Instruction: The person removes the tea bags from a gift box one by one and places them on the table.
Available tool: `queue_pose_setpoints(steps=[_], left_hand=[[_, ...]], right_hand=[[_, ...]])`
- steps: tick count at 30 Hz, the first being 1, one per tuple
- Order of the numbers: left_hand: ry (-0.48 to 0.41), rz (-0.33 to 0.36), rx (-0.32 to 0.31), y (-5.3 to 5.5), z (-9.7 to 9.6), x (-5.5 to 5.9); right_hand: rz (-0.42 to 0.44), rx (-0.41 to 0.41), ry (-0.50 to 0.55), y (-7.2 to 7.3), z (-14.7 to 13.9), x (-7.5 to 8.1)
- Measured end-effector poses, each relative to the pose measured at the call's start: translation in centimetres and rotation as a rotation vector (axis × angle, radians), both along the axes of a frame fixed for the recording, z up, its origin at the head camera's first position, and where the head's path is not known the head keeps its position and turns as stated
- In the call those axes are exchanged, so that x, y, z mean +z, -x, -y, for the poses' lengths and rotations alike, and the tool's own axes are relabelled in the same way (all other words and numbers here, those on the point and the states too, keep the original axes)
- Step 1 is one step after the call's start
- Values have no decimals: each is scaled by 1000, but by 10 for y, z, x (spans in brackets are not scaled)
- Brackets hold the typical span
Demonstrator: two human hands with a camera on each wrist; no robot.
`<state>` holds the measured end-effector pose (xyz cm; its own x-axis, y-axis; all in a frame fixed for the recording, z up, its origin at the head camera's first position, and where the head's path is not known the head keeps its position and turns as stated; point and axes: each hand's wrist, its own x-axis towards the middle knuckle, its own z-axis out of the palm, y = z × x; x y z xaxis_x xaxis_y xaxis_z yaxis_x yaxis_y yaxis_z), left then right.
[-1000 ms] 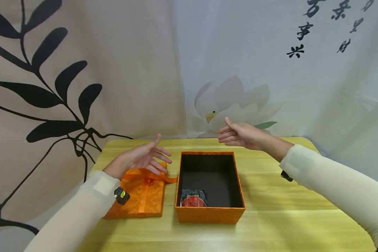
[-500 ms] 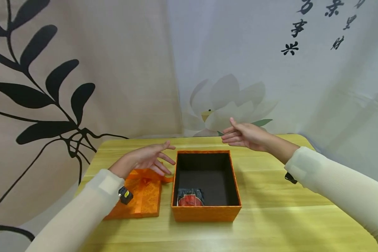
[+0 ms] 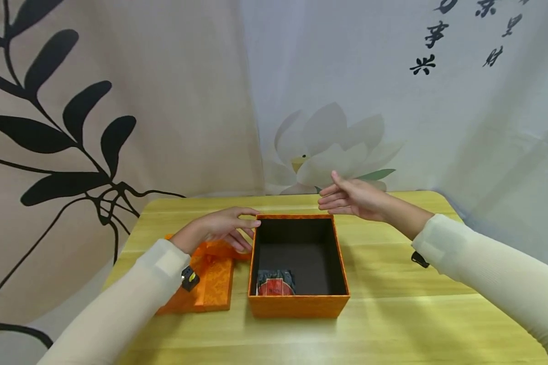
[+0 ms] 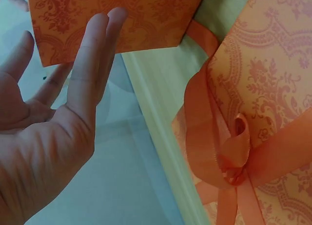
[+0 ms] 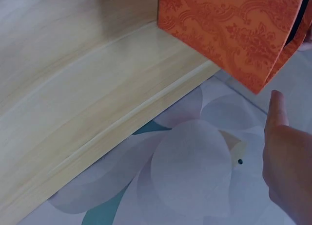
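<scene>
An orange patterned box (image 3: 299,307) with a black inside stands uncovered on the table. In its near left corner lies a small dark packet with a red label (image 3: 275,284). My left hand (image 3: 221,225) is at the far left corner, its thumb and index finger right at the rim and the other fingers outside the left wall. In the left wrist view those fingers lie long beside the patterned wall (image 4: 146,25). My right hand (image 3: 356,197) hovers just beyond the far right corner, thumb up and fingers extended, holding nothing.
Left of the box, partly beneath my left forearm, lies a flat orange lid (image 3: 218,286) with an orange ribbon bow (image 4: 234,161). The wooden table (image 3: 415,304) ends at a printed cloth backdrop (image 3: 201,101) behind the box.
My left hand has moved right and forward from over the lid to the box's far left corner. The right hand has stayed about the same, and the view has shifted slightly.
</scene>
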<state>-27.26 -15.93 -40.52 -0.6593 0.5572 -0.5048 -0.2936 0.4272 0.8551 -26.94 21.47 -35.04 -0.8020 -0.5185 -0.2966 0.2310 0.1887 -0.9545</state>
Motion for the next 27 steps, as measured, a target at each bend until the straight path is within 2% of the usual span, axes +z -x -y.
queue_pose_setpoints(steps=[7, 13, 22, 27], left_hand=[[11, -10, 12, 2, 0, -3], [11, -27, 6, 0, 0, -4], [31, -43, 18, -1, -3, -1], [44, -66, 20, -2, -5, -1]], right_hand=[[35, 44, 5, -11, 20, 2], [66, 135, -15, -24, 39, -2], [102, 226, -101, -31, 65, -19], [128, 247, -127, -33, 74, -29]])
